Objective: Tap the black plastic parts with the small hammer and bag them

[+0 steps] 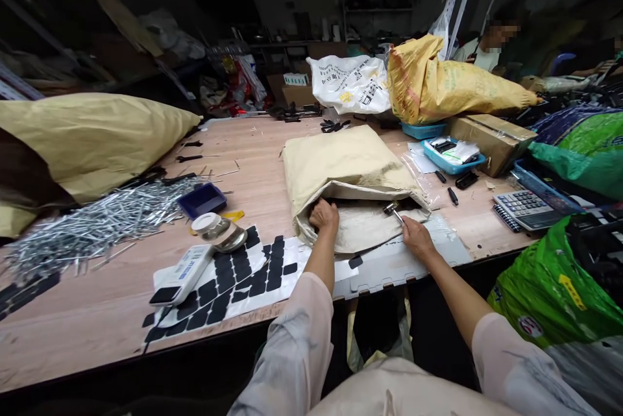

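Head view: tan bag point(335, 156), creased and papery, lies on the wood-grain surface point(253, 150), wide mouth facing the wearer. Left hand point(325, 215) curled just inside the mouth; can't tell if its grip holds anything. Right hand point(416, 237) grip closed on a shiny metal tool point(394, 210), head at the opening. Left side: thin silvery rods point(107, 221) heaped, round clear jar point(220, 233), rounded black squares point(241, 267).
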### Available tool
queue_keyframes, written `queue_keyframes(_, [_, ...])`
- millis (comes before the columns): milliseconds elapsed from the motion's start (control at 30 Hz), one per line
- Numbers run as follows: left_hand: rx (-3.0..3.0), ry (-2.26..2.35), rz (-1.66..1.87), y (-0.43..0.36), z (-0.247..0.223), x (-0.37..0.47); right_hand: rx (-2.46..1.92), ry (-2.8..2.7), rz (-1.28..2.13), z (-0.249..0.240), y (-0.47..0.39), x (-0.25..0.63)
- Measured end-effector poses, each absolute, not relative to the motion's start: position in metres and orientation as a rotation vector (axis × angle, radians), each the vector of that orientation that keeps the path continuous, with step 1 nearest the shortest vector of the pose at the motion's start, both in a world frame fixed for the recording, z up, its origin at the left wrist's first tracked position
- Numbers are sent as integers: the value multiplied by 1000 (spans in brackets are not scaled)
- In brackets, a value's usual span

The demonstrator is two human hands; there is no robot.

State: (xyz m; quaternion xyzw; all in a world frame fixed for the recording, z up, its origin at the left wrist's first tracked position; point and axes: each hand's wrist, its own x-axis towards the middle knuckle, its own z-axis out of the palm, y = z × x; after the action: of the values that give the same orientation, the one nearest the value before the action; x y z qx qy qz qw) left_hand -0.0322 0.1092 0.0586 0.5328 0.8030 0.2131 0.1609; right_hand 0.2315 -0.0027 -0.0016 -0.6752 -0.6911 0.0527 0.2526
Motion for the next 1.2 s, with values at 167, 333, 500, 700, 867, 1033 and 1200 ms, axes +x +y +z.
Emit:
queue_keyframes(167, [1455,2382,567,106,56,-35,-1850,-1880,154,2,-3,230])
queue_keyframes(333, [1690,2158,612,64,53,-38,-1855,-1880,161,6,-4,230])
queue_keyframes(500, [2081,1715,548,20,37,-16,-1834,-1845,163,9,-4,230])
queue_keyframes(700, [2075,1750,574,16,22,6,-1819,-1756,257,16,-12,227])
queue_keyframes(867, [1999,1699,652,16,14,3,-1822,-1776,228,24,-36,219])
queue_keyframes(1033, [1981,1657,661,16,14,1,-1758,-1811,194,38,-53,208])
queue_keyframes(1200, [1990,1644,652,15,15,2,-1727,-1806,173,49,-59,199])
